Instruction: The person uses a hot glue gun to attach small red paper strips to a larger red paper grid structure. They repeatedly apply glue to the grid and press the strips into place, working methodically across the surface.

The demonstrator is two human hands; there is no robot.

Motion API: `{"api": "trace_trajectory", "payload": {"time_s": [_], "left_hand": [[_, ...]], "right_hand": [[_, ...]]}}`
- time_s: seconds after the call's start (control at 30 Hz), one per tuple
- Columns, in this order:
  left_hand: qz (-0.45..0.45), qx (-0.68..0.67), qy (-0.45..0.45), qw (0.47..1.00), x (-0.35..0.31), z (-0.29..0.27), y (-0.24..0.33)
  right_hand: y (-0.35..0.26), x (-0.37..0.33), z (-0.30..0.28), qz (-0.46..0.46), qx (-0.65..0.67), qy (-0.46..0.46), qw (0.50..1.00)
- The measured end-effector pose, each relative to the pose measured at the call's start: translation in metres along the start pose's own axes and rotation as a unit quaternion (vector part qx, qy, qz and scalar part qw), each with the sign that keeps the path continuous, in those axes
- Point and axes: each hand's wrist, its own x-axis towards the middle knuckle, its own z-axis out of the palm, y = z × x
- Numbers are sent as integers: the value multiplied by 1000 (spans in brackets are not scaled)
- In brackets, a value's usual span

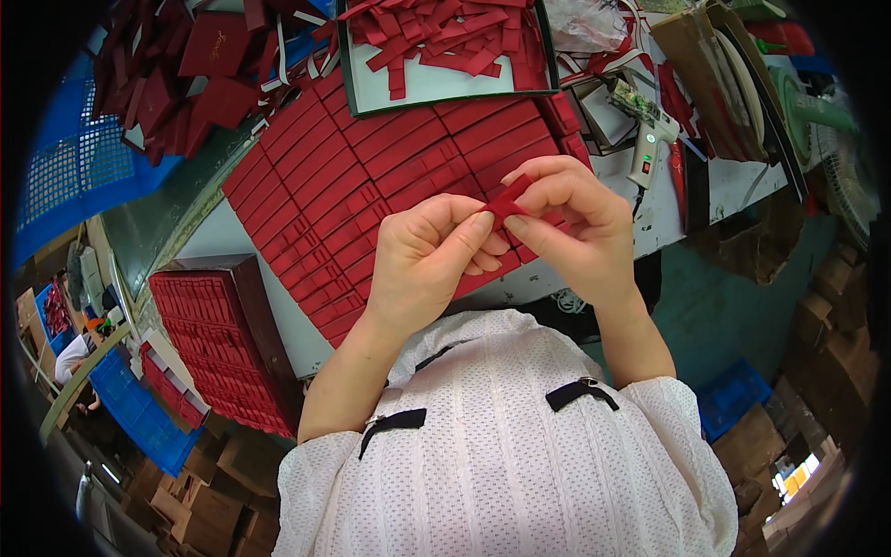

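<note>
Pinching a short red fabric strip [506, 201] above slim red oblong boxes [320, 160], left hand [419, 255] and right hand [587, 223] close thumb-to-finger; likely light and soft, it suits holding by its edges.

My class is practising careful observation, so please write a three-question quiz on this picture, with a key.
1. Short answer: what do the left hand and right hand pinch between them?
2. True or false: the dark-walled box stands to the left of both hands.
3. Choose one: what fills much of the white-based tray?
A) blue rope
B) red strips
C) metal screws

Key: 1. A small red piece; 2. True; 3. B.
</note>
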Motion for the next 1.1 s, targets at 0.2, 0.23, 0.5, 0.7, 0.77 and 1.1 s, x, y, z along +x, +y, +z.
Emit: {"api": "trace_trajectory", "payload": {"time_s": [0.2, 0.23, 0.5, 0.7, 0.77, 1.1], "left_hand": [[17, -22, -3, 1000, -1, 3, -1], [15, -30, -9, 999, 0, 4, -1], [-26, -59, -50, 997, -1, -2, 2], [-52, -80, -72, 993, -1, -3, 2], [-59, -84, -72, 992, -1, -2, 2], [-40, -15, -29, 999, 3, 16, -2]], "right_hand": [[3, -5, 3, -186, -204, -4, 961], [7, -7, 2, -211, -221, -6, 952], [8, 0, 1, -272, -187, 0, 944], [8, 1, -6, -338, -264, -30, 903], [6, 1, -7, -336, -273, -35, 901], [8, -11, -23, -266, -243, -6, 933]]}}
